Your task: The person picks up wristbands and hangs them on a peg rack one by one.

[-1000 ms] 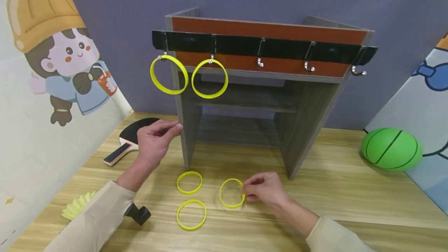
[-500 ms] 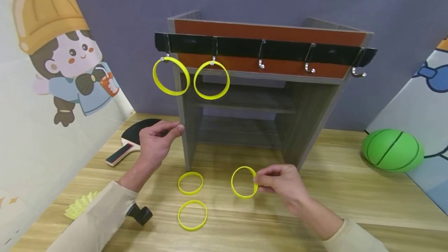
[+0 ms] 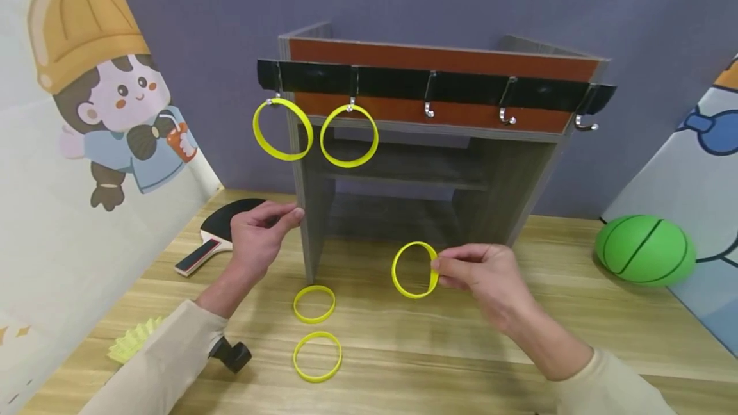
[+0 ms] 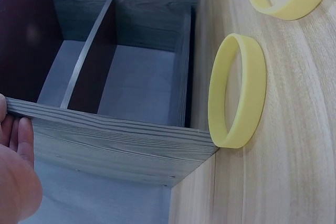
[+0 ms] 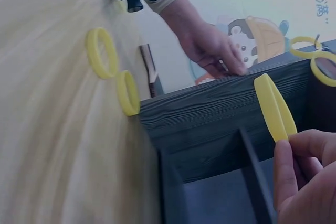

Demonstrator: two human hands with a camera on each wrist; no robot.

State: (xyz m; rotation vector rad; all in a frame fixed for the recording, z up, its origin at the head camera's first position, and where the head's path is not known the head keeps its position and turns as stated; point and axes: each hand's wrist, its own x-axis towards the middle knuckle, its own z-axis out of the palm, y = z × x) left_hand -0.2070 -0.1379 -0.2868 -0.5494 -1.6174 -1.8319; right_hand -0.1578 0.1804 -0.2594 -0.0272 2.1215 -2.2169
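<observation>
My right hand (image 3: 490, 274) pinches a yellow wristband (image 3: 395, 269) by its right side, raised in front of the grey shelf unit (image 3: 314, 229). In the right wrist view that wristband (image 5: 270, 108) stands up from the fingertips. My left hand (image 3: 256, 232) grips the front edge of the unit's left side panel (image 4: 115, 142), its fingers on the outer face. Two yellow wristbands hang from the first two hooks on the left, one wristband (image 3: 257, 136) outermost and another wristband (image 3: 375, 139) beside it. Two more lie on the table, a rear wristband (image 3: 314, 321) and a front wristband (image 3: 317, 379).
A black rail (image 3: 392, 82) with silver hooks (image 3: 429, 109) crosses the unit's top. Left of the unit lie a table tennis bat (image 3: 198, 255) and a pale yellow ridged object (image 3: 134, 341). A green ball (image 3: 646, 250) sits far right on the wooden table (image 3: 576, 325).
My right hand has lifted the pinched wristband up and to the right, from low over the table to in front of the shelf opening. My left hand stays at the side panel.
</observation>
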